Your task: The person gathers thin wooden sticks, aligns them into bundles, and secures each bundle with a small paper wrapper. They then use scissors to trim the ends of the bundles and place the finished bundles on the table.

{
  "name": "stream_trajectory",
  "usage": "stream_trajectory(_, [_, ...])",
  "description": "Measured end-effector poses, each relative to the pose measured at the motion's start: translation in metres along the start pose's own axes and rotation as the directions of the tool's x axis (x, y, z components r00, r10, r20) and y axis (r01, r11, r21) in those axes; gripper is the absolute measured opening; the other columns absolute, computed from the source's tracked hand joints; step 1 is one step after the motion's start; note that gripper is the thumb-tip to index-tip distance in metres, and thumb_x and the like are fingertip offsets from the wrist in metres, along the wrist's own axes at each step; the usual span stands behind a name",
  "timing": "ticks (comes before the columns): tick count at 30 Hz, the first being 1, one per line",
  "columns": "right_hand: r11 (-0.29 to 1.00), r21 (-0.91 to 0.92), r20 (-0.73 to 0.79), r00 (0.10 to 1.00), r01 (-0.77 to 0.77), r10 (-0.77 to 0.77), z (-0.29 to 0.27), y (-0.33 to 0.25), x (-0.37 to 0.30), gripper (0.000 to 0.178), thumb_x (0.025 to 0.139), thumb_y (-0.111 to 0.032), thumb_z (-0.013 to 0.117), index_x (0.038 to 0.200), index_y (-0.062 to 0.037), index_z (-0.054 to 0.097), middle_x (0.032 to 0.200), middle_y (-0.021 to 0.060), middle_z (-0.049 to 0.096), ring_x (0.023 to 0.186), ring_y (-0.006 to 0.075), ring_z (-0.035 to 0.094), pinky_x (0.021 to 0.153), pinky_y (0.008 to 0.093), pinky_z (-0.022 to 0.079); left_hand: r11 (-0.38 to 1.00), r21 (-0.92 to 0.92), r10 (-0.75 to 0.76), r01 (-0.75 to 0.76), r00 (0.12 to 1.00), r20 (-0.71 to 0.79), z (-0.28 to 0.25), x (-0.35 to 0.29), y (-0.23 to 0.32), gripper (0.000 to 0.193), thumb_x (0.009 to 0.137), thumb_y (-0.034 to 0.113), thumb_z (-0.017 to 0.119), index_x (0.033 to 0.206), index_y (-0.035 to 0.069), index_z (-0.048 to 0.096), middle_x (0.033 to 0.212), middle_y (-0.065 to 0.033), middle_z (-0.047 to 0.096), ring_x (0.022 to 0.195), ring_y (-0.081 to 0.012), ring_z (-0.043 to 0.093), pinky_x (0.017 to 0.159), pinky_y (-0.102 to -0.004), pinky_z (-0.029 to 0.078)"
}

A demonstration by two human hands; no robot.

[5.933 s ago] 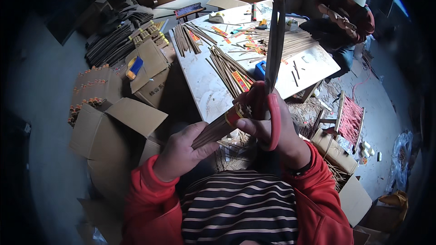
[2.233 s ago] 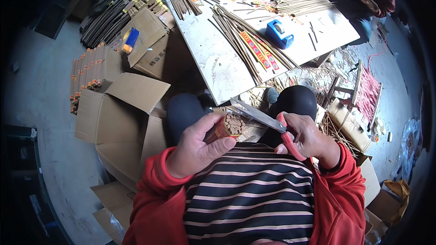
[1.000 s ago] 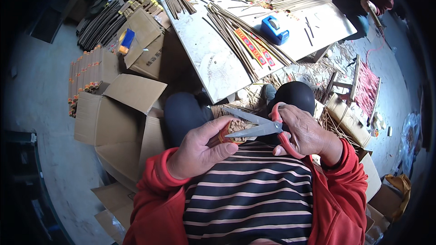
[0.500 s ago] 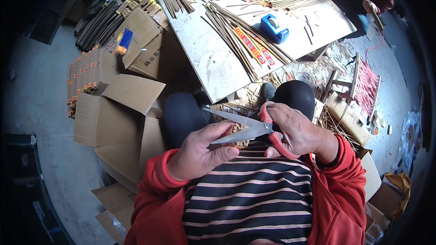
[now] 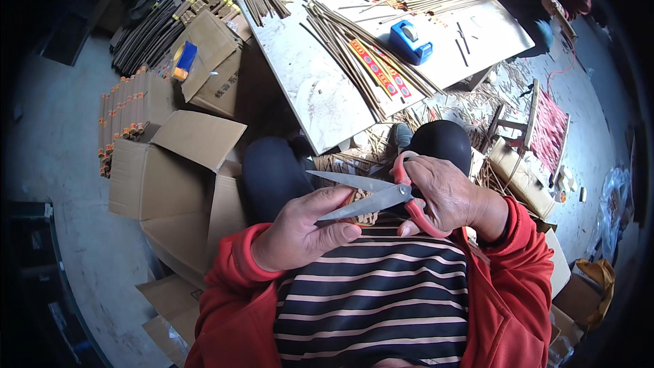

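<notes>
My left hand (image 5: 294,235) is closed around a bundle of brown sticks (image 5: 368,219), which look like incense. The cut ends of the bundle face up and to the right, with a reddish band at its edge. My right hand (image 5: 446,194) grips scissors (image 5: 371,201) by their red handles. The blades stand apart and point left, the lower one crossing over the end of the bundle and close to my left fingers. Most of the bundle's length is hidden behind my left hand and the blades.
Ahead stands a white table (image 5: 327,105) with loose sticks (image 5: 340,54), red-and-yellow labels (image 5: 373,67) and a blue tape dispenser (image 5: 410,42). An open cardboard box (image 5: 174,177) and stacked bundles (image 5: 126,112) are on the left. A low stool (image 5: 545,129) and another person (image 5: 558,0) are on the right.
The scissors have shifted slightly right, and their blades are a little closer together. The end of the bundle has turned slightly, so less of its reddish band shows.
</notes>
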State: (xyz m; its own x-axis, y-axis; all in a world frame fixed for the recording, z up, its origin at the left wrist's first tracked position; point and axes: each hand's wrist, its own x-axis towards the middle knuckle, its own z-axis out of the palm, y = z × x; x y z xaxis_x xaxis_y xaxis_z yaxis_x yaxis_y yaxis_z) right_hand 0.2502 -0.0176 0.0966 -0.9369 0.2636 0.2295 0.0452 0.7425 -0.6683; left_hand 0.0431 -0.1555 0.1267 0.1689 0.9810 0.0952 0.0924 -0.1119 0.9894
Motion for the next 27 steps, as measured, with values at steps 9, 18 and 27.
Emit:
stream_trajectory(9, [0.999,0.013,-0.008,0.999,0.034,-0.034,0.002,0.008,0.0,0.057,0.069,-0.051,0.067,0.077,-0.0003,0.043,0.068,0.0136,0.045,0.064,0.0332,0.051,0.057,0.0377,0.044,0.999,0.042,0.002,-0.003,1.0,0.025,-0.003,-0.001,-0.002,0.045,0.083,0.015,0.062,0.121,-0.004,0.045,0.092,-0.0059,0.057,0.074,-0.0072,0.054,0.064,-0.019,0.047])
stream_trajectory(18, [0.999,0.038,-0.02,0.999,0.029,-0.028,0.006,0.013,-0.003,0.054,0.07,-0.05,0.067,0.076,-0.0011,0.045,0.066,0.0133,0.046,0.063,0.0328,0.052,0.055,0.0378,0.043,1.0,-0.005,-0.025,0.026,0.998,0.062,-0.004,-0.003,-0.007,0.045,0.084,0.015,0.061,0.123,-0.001,0.044,0.1,-0.0066,0.056,0.076,-0.0061,0.053,0.066,-0.019,0.047])
stream_trajectory(27, [0.985,0.166,-0.091,0.994,-0.043,0.059,0.012,0.012,-0.007,0.049,0.07,-0.043,0.072,0.083,-0.0022,0.049,0.061,0.0086,0.048,0.05,0.0261,0.05,0.047,0.0321,0.041,0.998,0.006,-0.058,0.058,0.998,0.004,-0.004,-0.001,0.0,0.046,0.086,0.019,0.059,0.12,-0.008,0.043,0.099,-0.0079,0.057,0.084,-0.0081,0.053,0.074,-0.0194,0.045])
